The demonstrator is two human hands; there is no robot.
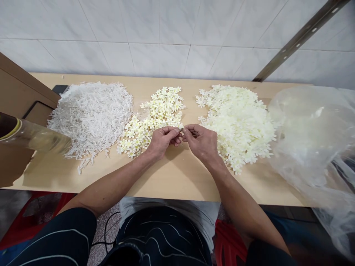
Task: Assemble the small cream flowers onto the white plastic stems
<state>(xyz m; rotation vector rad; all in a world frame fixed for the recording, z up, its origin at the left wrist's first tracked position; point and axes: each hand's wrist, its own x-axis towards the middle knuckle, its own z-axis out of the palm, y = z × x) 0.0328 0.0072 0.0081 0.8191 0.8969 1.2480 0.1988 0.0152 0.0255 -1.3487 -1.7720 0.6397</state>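
Both hands meet over the middle of the wooden table [172, 181]. My left hand [164, 141] pinches thumb against fingers at a small pale flower piece [181, 126]. On the other side of that piece, my right hand [201, 142] is closed in a pinch too. The fingers hide most of the piece. Beyond and left of my hands lies a smaller group of white flowers with yellow centres [159, 112]. A larger heap of pale yellow-white flowers [241, 122] lies to the right. At the left is a pile of thin white stem-like pieces [94, 111].
A clear bottle-like container [41, 136] and a brown cardboard box [16, 85] stand at the left. A clear plastic bag [313, 136] covers the right end. The tiled wall [177, 55] rises behind the table, with a slotted metal bar [299, 40] against it.
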